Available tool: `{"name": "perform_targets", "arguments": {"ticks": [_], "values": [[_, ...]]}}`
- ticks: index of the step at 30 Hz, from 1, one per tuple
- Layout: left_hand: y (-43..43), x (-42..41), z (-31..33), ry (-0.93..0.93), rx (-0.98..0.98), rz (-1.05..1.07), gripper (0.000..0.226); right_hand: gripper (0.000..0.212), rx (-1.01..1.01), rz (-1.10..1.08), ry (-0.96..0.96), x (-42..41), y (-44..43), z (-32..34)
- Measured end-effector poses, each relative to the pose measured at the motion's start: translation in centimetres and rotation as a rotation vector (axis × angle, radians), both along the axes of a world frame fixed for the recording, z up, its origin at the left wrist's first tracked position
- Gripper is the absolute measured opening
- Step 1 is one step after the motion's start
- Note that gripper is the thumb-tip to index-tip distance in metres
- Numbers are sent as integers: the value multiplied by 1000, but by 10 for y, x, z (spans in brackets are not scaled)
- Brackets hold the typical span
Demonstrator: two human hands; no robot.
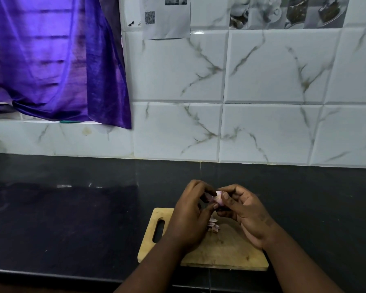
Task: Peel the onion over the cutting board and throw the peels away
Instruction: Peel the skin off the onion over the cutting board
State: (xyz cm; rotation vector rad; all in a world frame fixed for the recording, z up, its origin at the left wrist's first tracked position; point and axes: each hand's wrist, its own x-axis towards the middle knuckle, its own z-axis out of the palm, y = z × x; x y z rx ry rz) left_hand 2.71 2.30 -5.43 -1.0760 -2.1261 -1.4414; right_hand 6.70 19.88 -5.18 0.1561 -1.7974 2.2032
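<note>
purple curtain (pixel 51 60), black counter (pixel 72 208), white tiles (pixel 273 66) (grey-veined)

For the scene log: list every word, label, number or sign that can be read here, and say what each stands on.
No words or numbers can be read.
Paper sheet on the wall tiles: bears a QR code; its print is too small to read.
Dark marks left of the code: too blurred to read.
Cutting board and onion: no text.
</note>
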Motion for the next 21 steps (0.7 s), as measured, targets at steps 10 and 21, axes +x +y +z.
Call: {"name": "perform_targets", "arguments": {"ticks": [10, 21], "values": [[2, 1, -1, -56, -42, 0, 19, 37, 62, -49, 25, 0, 1, 0], [1, -1, -1, -36, -8, 25, 17, 25, 0, -11, 11, -2, 0, -2]]}}
